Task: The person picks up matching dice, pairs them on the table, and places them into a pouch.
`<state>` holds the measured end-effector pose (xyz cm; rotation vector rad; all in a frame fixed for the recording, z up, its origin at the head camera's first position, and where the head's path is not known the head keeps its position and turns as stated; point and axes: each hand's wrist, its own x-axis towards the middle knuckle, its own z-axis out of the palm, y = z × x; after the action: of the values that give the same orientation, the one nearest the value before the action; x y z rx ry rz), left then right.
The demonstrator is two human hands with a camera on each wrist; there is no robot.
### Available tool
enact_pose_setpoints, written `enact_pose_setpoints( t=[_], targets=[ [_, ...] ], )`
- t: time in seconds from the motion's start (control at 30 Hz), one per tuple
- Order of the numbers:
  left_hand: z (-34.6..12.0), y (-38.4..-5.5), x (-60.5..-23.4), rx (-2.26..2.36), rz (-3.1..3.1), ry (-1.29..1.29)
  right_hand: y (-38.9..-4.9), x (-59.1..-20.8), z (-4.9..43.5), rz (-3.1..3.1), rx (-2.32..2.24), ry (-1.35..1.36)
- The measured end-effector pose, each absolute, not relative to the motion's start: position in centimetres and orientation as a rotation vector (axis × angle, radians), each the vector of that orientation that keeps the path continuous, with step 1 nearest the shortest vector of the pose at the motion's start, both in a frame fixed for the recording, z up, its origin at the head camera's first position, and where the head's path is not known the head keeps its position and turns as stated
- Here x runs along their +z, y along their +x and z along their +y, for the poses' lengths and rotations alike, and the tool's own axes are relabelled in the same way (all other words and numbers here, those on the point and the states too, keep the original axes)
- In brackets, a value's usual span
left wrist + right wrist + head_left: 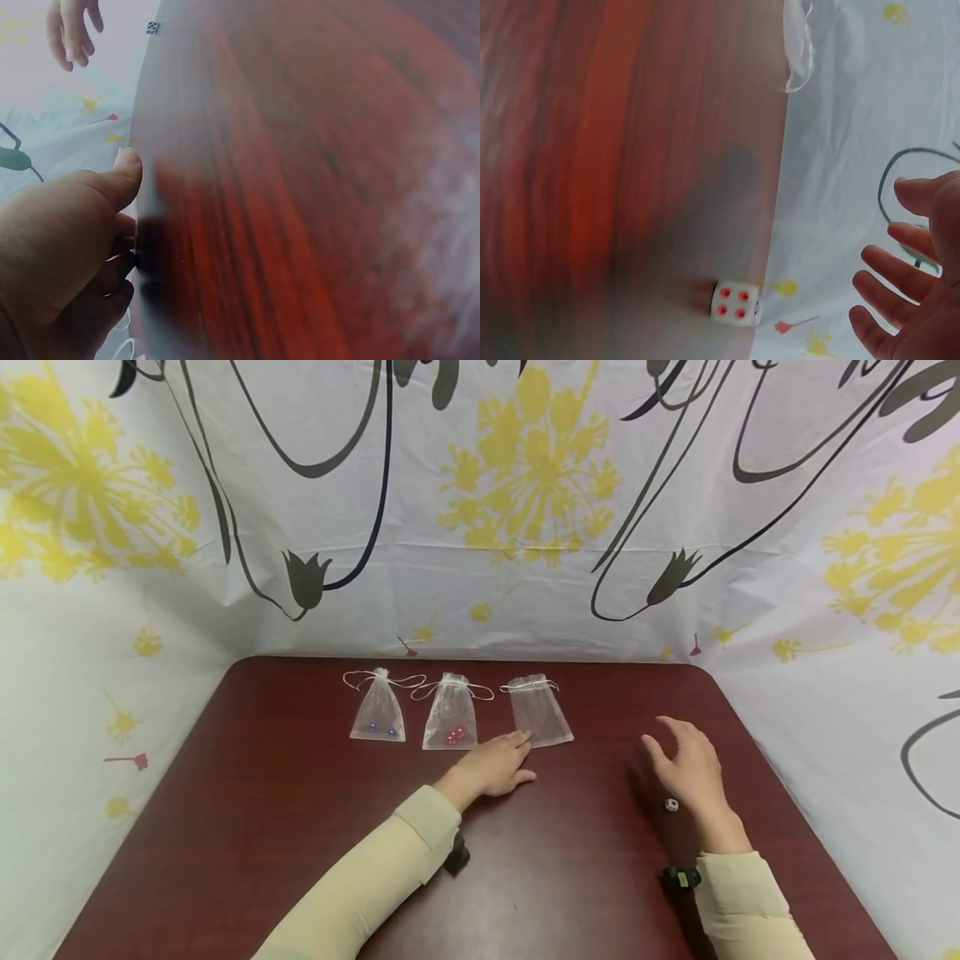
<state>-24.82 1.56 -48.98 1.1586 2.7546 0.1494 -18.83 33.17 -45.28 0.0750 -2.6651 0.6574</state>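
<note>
The left hand (489, 766), grip released, touches the rightmost sheer bag (542, 712). The right hand (690, 770), likewise released, hovers above the counter (577, 852) near a white die (671, 805).

Reddish-brown table (225, 827) with three drawstring bags (451, 714) and a white die (671, 805).

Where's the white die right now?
In the head view, the white die lies on the table, toward the right side, just left of the right hand.
</note>
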Motion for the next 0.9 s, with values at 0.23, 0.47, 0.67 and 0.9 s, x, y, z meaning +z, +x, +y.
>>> enact_pose_setpoints(
  t=[0.23, 0.47, 0.67, 0.9],
  targets=[
    [1.6, -24.9, -48.8, 0.154, 2.761, 1.175, -18.9, -45.5, 35.5, -2.7, 0.646, 0.028],
    [1.5, -24.8, -49.0, 0.173, 2.748, 1.168, -19.0, -46.6, 37.9, -2.812, 0.615, -0.011],
    [1.3, -24.7, -49.1, 0.175, 2.737, 1.194, -19.3, -47.7, 39.1, -2.874, 0.641, 0.07],
    [0.7, -24.6, -49.1, 0.159, 2.705, 1.234, -19.5, -48.7, 39.6, -2.853, 0.651, 0.169]
  ],
)
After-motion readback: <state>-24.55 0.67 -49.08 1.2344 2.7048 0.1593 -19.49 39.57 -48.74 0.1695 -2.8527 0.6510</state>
